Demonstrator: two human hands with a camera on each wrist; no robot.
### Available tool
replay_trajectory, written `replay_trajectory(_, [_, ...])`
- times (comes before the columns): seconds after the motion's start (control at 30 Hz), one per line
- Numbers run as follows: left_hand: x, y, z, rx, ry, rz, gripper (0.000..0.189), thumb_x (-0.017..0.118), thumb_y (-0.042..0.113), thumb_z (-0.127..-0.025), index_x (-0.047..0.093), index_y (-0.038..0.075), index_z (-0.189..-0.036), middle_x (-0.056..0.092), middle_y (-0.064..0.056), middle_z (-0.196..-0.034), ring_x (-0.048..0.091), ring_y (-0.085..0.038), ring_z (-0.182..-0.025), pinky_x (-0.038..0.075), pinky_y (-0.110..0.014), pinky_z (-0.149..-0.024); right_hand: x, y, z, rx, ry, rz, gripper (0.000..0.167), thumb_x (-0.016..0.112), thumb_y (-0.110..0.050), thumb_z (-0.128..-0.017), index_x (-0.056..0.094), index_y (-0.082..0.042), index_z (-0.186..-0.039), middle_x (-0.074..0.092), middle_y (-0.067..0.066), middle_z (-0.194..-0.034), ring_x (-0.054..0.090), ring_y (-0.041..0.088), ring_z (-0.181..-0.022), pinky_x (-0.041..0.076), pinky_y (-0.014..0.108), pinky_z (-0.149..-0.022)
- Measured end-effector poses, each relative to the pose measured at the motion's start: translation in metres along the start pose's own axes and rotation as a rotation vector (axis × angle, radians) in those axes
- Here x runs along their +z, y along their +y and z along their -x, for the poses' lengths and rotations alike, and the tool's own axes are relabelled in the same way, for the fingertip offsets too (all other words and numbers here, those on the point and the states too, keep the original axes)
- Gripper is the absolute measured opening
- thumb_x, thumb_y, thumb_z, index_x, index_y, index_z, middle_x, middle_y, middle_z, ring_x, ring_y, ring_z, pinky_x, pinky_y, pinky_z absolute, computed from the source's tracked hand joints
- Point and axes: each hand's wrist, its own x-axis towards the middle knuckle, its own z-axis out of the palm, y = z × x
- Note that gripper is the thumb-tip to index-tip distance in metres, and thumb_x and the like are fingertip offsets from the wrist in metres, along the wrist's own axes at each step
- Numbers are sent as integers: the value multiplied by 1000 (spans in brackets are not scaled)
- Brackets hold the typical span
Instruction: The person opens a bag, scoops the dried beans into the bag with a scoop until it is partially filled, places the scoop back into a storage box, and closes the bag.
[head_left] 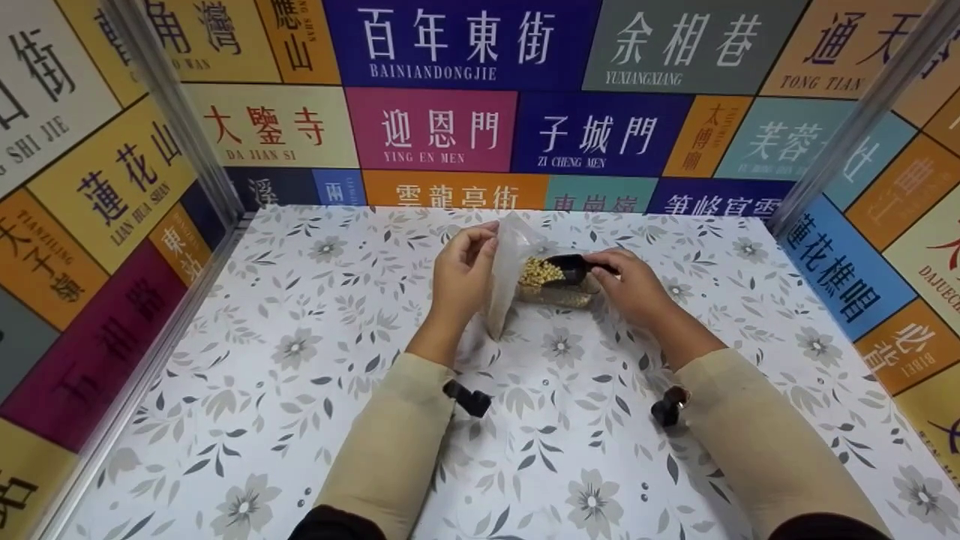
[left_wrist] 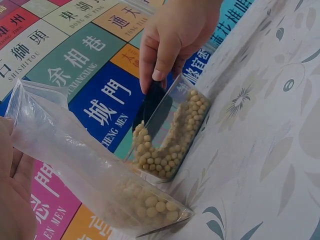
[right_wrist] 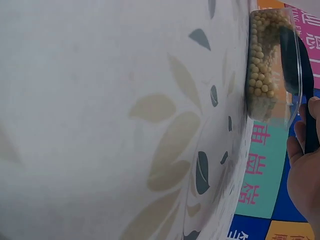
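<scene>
My left hand (head_left: pixel 463 276) holds a translucent plastic bag (head_left: pixel 507 279) by its upper edge, upright on the table. Pale yellow soybeans lie in the bag's bottom, as the left wrist view shows of the bag (left_wrist: pixel 75 145). Just right of it stands a clear rectangular container (head_left: pixel 559 298), partly filled with soybeans (left_wrist: pixel 160 161). My right hand (head_left: pixel 634 286) grips the handle of a black scoop (head_left: pixel 574 268). The scoop's head, with soybeans at its mouth, is at the container's open top and points toward the bag. In the right wrist view the scoop (right_wrist: pixel 295 65) partly overlaps the container's rim.
A white cloth with grey flowers covers the table (head_left: pixel 315 420). Panels with coloured Chinese signs (head_left: pixel 439 127) enclose its back and both sides, with metal posts (head_left: pixel 199 142) at the corners. Small black devices (head_left: pixel 469 400) sit at both wrists.
</scene>
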Motion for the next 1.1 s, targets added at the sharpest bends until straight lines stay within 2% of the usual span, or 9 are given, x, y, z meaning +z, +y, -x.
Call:
replay_trajectory(0.2, [0,0,0,4,-8,11,14,64,19,-109,70,9,-116,74,-1,-136,69,-12,-127,57,-23,-110,-7,3,4,43,34,-61,39,55,-29,-113,62,-15,-149,55,13,-155,53,34,-145,48,51,-119])
replay_trajectory(0.43, [1,1,0,-21,1,22,13,64,19,-109,71,11,-116,74,2,-135,69,-11,-129,56,-23,-111,-9,4,5,63,92,-202,41,56,-30,-113,63,-12,-148,58,13,-153,57,29,-141,51,25,-105])
replay_trajectory(0.5, [1,1,0,-21,0,22,13,64,19,-109,71,11,-116,74,3,-135,68,-11,-129,56,-22,-111,-11,2,5,64,96,-211,41,56,-31,-113,62,-12,-149,57,13,-154,56,29,-142,51,25,-107])
replay_trajectory(0.6, [0,2,1,-12,-2,24,12,65,18,-108,71,11,-115,74,2,-135,68,-11,-129,56,-22,-111,-17,-5,6,71,101,-205,42,55,-33,-113,62,-14,-150,56,12,-155,56,29,-142,52,35,-112])
replay_trajectory(0.7, [0,3,1,-1,-7,31,12,65,18,-108,71,10,-115,74,0,-136,69,-12,-129,56,-22,-111,-25,-14,6,73,119,-176,43,55,-35,-113,61,-15,-150,56,11,-155,56,29,-142,52,45,-115])
replay_trajectory(0.77, [0,3,1,1,-9,30,12,65,18,-108,71,10,-115,74,0,-136,69,-12,-129,56,-22,-111,-32,-24,5,70,138,-158,43,54,-37,-113,61,-17,-151,55,10,-155,56,28,-141,52,47,-115])
replay_trajectory(0.83, [0,2,1,-1,-9,30,12,64,18,-108,71,10,-115,74,0,-135,69,-11,-129,56,-22,-111,-39,-35,4,56,157,-136,43,53,-38,-113,61,-18,-151,55,8,-155,56,27,-139,53,45,-112])
replay_trajectory(1.0, [0,1,1,-3,-8,30,14,64,20,-109,70,10,-115,74,0,-136,69,-11,-127,58,-23,-109,-52,-67,4,-12,194,-111,43,51,-38,-114,62,-18,-150,54,4,-153,58,21,-130,54,30,-100])
replay_trajectory(1.1, [1,1,1,-6,-5,35,14,65,20,-109,70,9,-115,74,1,-136,70,-11,-126,58,-24,-108,-56,-87,6,-54,199,-77,42,52,-38,-113,63,-19,-149,56,3,-151,58,19,-128,54,31,-98])
